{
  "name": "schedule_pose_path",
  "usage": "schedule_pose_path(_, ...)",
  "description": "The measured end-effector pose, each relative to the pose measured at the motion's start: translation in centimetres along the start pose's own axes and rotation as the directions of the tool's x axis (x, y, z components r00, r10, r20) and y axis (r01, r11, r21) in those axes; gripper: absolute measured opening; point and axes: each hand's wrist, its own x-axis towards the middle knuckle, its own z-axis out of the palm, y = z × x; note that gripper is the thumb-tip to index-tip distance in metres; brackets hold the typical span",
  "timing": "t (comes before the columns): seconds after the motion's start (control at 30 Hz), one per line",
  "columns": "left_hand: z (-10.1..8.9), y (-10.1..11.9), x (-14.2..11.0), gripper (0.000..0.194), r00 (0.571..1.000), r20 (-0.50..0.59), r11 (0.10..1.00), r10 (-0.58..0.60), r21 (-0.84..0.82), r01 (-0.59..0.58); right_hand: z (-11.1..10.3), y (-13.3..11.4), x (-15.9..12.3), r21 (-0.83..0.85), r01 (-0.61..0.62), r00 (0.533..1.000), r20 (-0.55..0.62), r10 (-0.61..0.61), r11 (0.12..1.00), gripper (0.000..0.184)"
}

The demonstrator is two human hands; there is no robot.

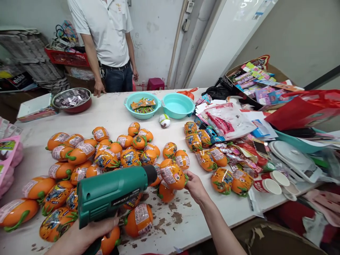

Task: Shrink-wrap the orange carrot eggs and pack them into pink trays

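Heat gun [114, 193], hands [196, 187] well apart

Bright, even light, seemingly from overhead; pale glare washes the white panel [231, 35] at one o'clock, glints dot the orange packages [130, 157], and shadows on the table [108, 109] are soft; stacks [34, 63] at ten o'clock sit dimmer; wide-angle distortion stretches cloth [322, 202] at four o'clock.

The single view is taken from head height, quite near, and it faces forward and down over the worktop [110, 109], from the left hand [102, 226] and right hand [196, 187] to the far wall [156, 39].
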Motion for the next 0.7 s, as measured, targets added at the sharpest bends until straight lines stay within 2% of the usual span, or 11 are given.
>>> schedule_pose_path(0.17,0.0,0.3,0.6,0.036,0.989,0.137,0.998,0.047,-0.048,-0.041,0.3,-0.4,0.4,-0.163,0.055,0.991,0.127,-0.034,0.985,0.033)
schedule_pose_path(0.2,0.2,0.5,0.8,0.037,0.990,0.129,0.998,0.054,-0.035,-0.050,0.4,-0.2,0.5,-0.156,0.040,0.988,0.153,-0.016,0.987,0.033)
schedule_pose_path(0.27,0.4,0.5,1.1,0.039,0.998,0.036,0.999,0.046,-0.008,-0.045,0.5,0.1,0.9,-0.085,0.004,0.989,0.145,0.008,0.996,0.035)
schedule_pose_path(0.33,0.6,0.1,1.0,0.039,0.999,-0.043,1.000,-0.001,0.012,0.002,0.7,0.4,1.4,0.018,0.001,0.998,0.057,-0.002,1.000,0.038)
schedule_pose_path(0.4,0.9,-0.3,0.7,0.037,0.999,-0.045,1.000,-0.028,0.007,0.029,1.1,0.6,2.1,0.079,0.018,0.999,-0.039,-0.015,0.997,0.041)
schedule_pose_path(0.47,1.4,-0.2,0.6,0.036,1.000,-0.026,0.999,0.003,-0.042,-0.005,1.8,0.5,2.7,0.069,0.020,0.998,-0.058,-0.016,0.997,0.042)
schedule_pose_path(0.57,2.0,1.0,1.2,0.040,0.994,-0.068,0.986,0.081,-0.142,-0.090,2.8,-0.1,3.4,-0.005,0.031,0.999,0.022,-0.031,0.999,0.040)
schedule_pose_path(0.63,2.0,2.0,1.8,0.043,0.990,-0.114,0.986,0.078,-0.141,-0.094,2.9,-0.7,4.2,-0.059,0.082,0.996,0.048,-0.080,0.995,0.039)
schedule_pose_path(0.7,1.8,2.5,2.3,0.045,0.991,-0.121,0.993,0.056,-0.101,-0.069,2.5,-1.6,5.7,-0.102,0.151,0.989,0.010,-0.151,0.983,0.039)
